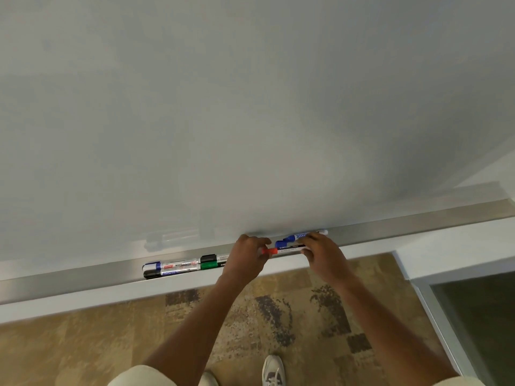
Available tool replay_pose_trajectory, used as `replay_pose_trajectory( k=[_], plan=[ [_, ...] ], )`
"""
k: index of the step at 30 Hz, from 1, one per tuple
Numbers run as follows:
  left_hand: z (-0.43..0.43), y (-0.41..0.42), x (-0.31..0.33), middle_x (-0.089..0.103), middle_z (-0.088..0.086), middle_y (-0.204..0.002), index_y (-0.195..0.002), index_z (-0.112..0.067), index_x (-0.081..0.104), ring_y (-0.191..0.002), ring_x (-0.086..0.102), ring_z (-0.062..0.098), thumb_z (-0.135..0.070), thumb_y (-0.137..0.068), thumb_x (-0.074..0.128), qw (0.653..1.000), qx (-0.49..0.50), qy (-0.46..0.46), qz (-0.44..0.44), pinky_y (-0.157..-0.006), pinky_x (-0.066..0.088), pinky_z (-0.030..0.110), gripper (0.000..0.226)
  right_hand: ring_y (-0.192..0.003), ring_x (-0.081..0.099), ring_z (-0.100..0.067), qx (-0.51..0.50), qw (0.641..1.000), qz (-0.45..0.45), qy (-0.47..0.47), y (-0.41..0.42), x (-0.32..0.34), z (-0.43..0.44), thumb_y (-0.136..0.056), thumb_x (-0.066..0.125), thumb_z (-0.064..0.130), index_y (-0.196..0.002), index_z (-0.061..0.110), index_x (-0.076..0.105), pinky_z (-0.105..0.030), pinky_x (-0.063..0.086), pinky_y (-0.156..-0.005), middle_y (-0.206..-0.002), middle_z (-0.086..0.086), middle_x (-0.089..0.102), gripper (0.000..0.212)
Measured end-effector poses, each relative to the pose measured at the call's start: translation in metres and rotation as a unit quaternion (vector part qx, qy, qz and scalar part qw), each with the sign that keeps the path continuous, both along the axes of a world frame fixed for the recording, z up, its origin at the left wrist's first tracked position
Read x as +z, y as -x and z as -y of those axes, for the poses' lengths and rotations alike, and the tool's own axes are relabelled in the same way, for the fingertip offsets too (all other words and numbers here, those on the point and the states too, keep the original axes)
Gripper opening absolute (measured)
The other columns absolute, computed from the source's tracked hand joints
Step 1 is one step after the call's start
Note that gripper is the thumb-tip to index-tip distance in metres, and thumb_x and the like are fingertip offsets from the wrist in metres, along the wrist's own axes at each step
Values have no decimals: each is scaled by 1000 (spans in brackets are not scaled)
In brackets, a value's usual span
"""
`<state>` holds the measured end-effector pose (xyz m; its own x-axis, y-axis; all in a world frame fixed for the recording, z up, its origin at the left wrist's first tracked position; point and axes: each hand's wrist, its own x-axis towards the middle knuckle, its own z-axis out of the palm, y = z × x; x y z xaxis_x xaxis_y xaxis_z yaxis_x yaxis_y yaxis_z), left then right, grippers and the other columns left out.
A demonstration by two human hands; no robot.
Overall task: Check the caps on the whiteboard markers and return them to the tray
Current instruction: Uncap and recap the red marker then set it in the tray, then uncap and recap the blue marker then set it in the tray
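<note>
Reaching forward over the patterned carpet (pixel 250 316), both hands met at the metal tray (pixel 390 228) running under the whiteboard (pixel 250 107). The left hand (pixel 248 253) was pinched around the cap end of a red-capped marker (pixel 278 250), its fingers curled over the cap. The right hand (pixel 320 253) closed on the same marker's barrel from the other side, so the marker lay level between the two hands, just at the tray's front edge. Directly behind it, a blue-capped marker (pixel 292 238) rested in the tray, its far end partly hidden by the right hand. To the left of the left hand, four more markers lay in the tray: a blue-capped one (pixel 167 265) over a black-capped one (pixel 164 273), then a black-capped (pixel 209 258) and a green-capped one (pixel 210 265).
</note>
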<state>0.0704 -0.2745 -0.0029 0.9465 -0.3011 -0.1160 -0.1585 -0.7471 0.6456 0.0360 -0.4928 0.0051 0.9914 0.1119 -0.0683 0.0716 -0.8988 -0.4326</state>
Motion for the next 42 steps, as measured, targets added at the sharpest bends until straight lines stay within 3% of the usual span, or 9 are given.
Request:
replay_pose_trajectory(
  k=[6, 13, 19, 25, 28, 33, 37, 42],
  plan=[
    [7, -2, -10, 74, 5, -96, -103, -19, 78, -96, 60, 23, -21, -98, 63, 997, -45, -57, -17, -82, 54, 37, 16, -106, 61, -26, -21, 1000, -17, 0, -8, -13, -2, -91, 62, 6, -114, 12, 72, -34, 48, -89, -113, -7, 69, 26],
    [6, -5, -14, 71, 3, -103, -105, -22, 79, -90, 66, 22, -31, -96, 64, 997, -33, -53, -42, -74, 52, 29, 20, -102, 65, -28, -12, 1000, -9, -9, -6, -23, -2, -88, 60, -4, -112, 9, 74, -38, 53, -92, -112, -11, 70, 30],
    [-2, -7, -14, 73, 3, -123, -129, -18, 68, -102, 69, 23, -28, -88, 73, 998, -21, -8, -51, -85, 49, 27, 43, -104, 62, -26, -7, 1000, 6, 0, -2, -28, -8, -85, 60, -7, -116, 13, 71, -39, 56, -88, -114, -7, 68, 39],
    [-9, -8, -15, 78, -3, -109, -111, -20, 75, -90, 69, 15, -29, -89, 70, 998, -20, 2, -57, -76, 48, 20, 24, -104, 62, -29, -6, 1000, 24, 6, 0, -33, -17, -82, 59, -9, -115, 11, 71, -42, 57, -86, -110, -9, 70, 40],
    [-12, -7, -15, 79, -5, -104, -108, -22, 76, -80, 64, 8, -29, -88, 70, 998, -25, 3, -57, -68, 41, 9, 22, -102, 62, -30, -9, 999, 31, 1, 0, -34, -20, -81, 59, -10, -116, 10, 71, -42, 57, -86, -109, -11, 71, 42],
    [-16, -5, -16, 79, -7, -101, -104, -24, 76, -78, 58, 1, -29, -87, 73, 998, -38, -2, -53, -74, 43, 17, 19, -107, 61, -28, -1, 999, 34, 5, 2, -34, -24, -85, 59, -6, -121, 9, 68, -43, 54, -93, -113, -11, 69, 40],
    [-14, -4, -18, 79, -6, -104, -108, -24, 76, -78, 59, 1, -32, -87, 72, 998, -36, -4, -46, -72, 42, 14, 23, -105, 61, -25, 2, 999, 42, 11, 3, -30, -24, -86, 59, -4, -119, 10, 69, -41, 54, -93, -112, -9, 71, 37],
    [-8, -7, -13, 77, -2, -114, -117, -22, 73, -97, 71, 19, -34, -91, 65, 999, -36, -20, -14, -81, 56, 30, 29, -97, 63, -25, -33, 997, 74, 12, 1, -23, -14, -83, 63, -5, -107, 9, 72, -41, 56, -84, -103, -8, 70, 29]
  ],
)
